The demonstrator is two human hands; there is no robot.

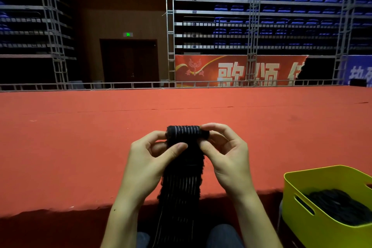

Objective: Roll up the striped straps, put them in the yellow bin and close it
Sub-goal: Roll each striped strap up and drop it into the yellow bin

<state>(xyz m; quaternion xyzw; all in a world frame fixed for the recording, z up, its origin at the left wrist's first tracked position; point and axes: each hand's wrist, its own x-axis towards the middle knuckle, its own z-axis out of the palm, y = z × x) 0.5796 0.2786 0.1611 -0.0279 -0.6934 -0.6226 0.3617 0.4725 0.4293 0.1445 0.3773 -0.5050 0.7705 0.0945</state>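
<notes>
Head view showed me both hands raised over the red stage (80, 147), the left hand (149, 159) and right hand (225, 153) each pinching an end of the rolled top of a black striped strap (182, 183), thumbs pressed on its front. The roll sat between my fingertips, and the loose tail hung straight down past the stage edge toward my knees. The yellow bin (314, 225) stood open at lower right, just beside my right forearm, with dark straps lying inside.

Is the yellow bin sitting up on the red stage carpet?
No, the yellow bin stands below the red carpet edge, at lower right.
</notes>
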